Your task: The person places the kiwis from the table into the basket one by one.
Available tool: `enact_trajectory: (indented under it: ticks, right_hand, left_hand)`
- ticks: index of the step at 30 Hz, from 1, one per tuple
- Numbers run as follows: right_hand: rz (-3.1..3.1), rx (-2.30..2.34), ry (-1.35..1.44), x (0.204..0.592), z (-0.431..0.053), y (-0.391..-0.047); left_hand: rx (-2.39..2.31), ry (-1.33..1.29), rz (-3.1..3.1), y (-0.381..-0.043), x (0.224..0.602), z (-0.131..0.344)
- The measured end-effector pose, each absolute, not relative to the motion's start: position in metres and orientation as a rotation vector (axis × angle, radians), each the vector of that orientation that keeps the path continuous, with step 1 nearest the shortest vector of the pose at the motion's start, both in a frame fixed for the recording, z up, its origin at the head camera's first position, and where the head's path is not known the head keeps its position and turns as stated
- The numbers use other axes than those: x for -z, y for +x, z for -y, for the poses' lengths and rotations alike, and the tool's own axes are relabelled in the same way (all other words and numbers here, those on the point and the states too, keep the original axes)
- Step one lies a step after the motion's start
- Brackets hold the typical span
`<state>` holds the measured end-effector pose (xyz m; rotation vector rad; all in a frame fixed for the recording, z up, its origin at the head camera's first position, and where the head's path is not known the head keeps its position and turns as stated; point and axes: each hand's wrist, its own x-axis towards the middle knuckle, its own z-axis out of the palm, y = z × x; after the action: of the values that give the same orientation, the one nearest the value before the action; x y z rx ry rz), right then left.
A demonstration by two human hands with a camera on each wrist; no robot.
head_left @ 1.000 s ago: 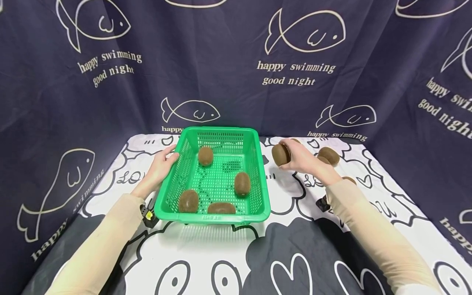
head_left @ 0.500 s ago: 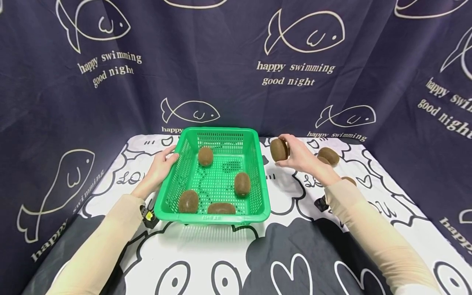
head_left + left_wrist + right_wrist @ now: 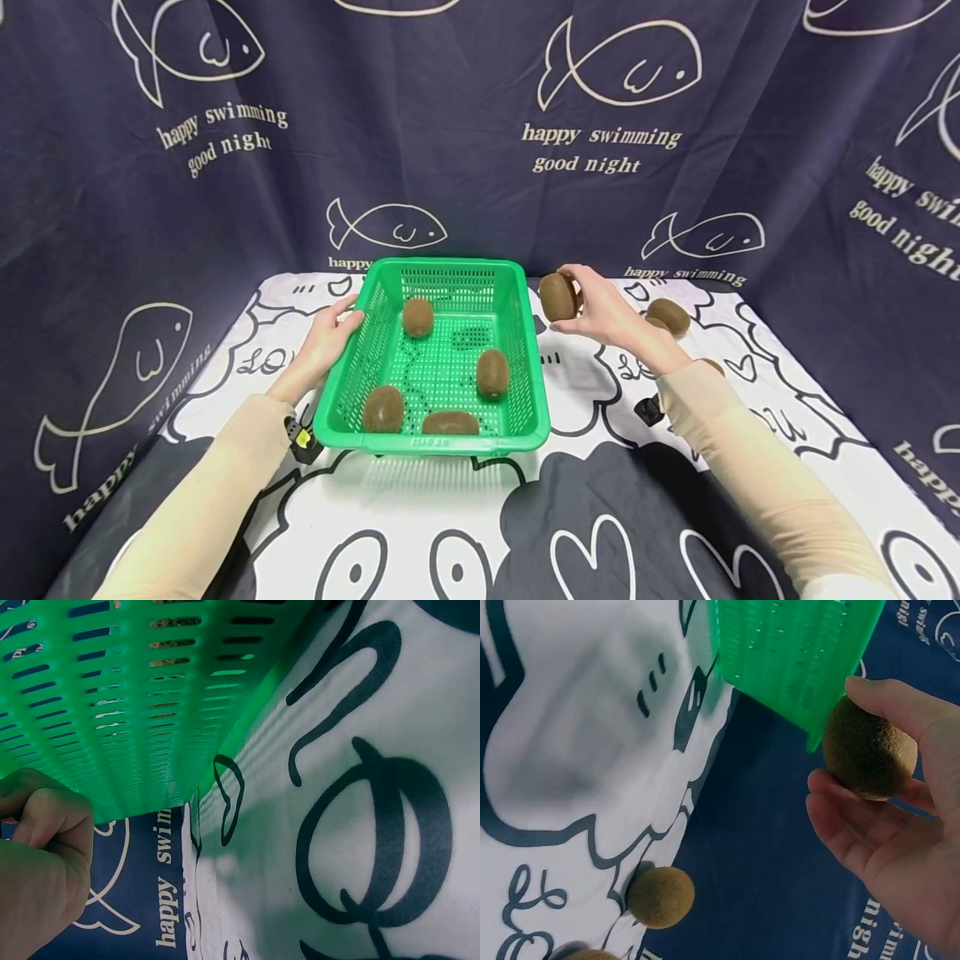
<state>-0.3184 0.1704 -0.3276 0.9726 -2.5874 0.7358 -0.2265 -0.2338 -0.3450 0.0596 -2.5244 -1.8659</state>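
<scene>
My right hand (image 3: pixel 606 313) holds a brown, fuzzy kiwi (image 3: pixel 558 297) in the air just right of the basket's far right corner. In the right wrist view, thumb and fingers curl round that kiwi (image 3: pixel 870 746). My left hand (image 3: pixel 324 340) grips the left rim of a green plastic basket (image 3: pixel 431 446). Seen from the left wrist, the curled fingers (image 3: pixel 54 814) lie at the basket's slotted side wall (image 3: pixel 127 712). Inside the basket lie several kiwis, among them one at the far left (image 3: pixel 417 317) and one at the right (image 3: pixel 492 373).
More kiwis (image 3: pixel 669 317) lie on the patterned white and dark cloth right of the basket, partly behind my right forearm. One kiwi (image 3: pixel 661 898) sits near the cloth's far edge. A dark blue curtain (image 3: pixel 480 142) with fish drawings hangs behind and at both sides.
My right hand has risen and moved a little left with the kiwi, closer to the basket. The left hand and the basket have stayed in place.
</scene>
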Motion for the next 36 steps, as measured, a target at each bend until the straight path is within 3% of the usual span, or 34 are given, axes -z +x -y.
enact_trajectory:
  ticks: [19,36]
  right_hand:
    - [2.557,-0.77,1.042,0.307,-0.141,-0.302]
    - [2.553,-0.753,1.167,0.313,-0.11,-0.286]
  left_hand:
    - [1.813,0.062,2.546,-0.245,0.367,0.247]
    - [1.845,0.062,2.556,-0.221,0.339,0.231]
